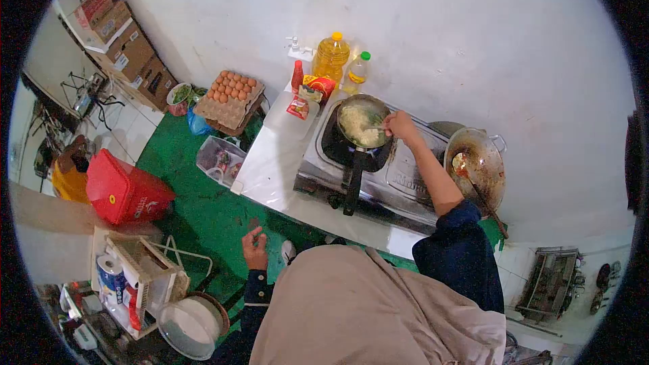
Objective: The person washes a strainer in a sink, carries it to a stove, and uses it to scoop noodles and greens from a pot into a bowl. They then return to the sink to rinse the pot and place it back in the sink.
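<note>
A black-handled frying pan (359, 182) sits on the left burner of a silver gas stove (408, 174). Pale noodles (353, 122) lie in the pan, with some cloudy liquid and green bits around them. My right hand (400, 126) is closed at the pan's right rim, gripping a thin utensil (377, 128) whose end dips into the food. Whether it is a fork or a spoon I cannot make out. My left hand (255, 249) hangs low beside my body over the green floor, its fingers loosely curled and apart, holding nothing.
Right of the stove stands a wok (488, 162) with a long-handled turner. Behind the pan are an oil bottle (330, 58), a smaller green-capped bottle (360, 69), a red sauce bottle (297, 77) and packets. Egg trays (227, 109) and a red bin (125, 189) are at left.
</note>
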Available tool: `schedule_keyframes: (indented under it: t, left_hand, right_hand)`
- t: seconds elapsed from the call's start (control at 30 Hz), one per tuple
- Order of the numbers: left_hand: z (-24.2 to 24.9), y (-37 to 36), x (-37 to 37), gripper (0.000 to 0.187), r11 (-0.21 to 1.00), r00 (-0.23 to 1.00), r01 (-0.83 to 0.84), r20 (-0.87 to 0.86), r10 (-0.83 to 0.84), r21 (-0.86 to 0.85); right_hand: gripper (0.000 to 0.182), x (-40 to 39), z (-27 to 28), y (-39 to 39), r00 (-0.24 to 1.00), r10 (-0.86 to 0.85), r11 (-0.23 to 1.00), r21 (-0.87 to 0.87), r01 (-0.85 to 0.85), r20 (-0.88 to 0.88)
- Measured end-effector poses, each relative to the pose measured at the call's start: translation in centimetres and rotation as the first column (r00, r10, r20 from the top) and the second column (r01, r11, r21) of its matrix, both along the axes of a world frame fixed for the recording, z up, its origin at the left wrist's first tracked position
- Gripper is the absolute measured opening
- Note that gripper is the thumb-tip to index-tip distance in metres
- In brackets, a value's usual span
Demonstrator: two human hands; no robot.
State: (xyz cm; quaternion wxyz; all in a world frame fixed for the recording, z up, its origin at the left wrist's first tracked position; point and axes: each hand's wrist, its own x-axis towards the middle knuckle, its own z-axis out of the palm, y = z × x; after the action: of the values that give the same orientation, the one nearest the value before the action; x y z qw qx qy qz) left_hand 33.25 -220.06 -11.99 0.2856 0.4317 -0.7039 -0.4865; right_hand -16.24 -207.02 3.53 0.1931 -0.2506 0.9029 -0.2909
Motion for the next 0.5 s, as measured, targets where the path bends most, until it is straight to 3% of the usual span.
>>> schedule_keyframes:
  t: [0.2,0.5]
  left_hand:
    - [0.5,-0.2,0.1,0.021,1.0,1.0,0.001,-0.016,-0.001,-0.001]
    - [0.6,-0.3,-0.3,0.022,0.999,1.0,-0.001,-0.014,0.0,-0.047]
  right_hand:
    - [0.014,-0.3,1.7,1.9,0.845,-0.039,0.94,-0.267,0.212,0.534]
    - [0.015,-1.1,5.6,4.3,0.818,-0.039,0.876,-0.375,0.304,0.574]
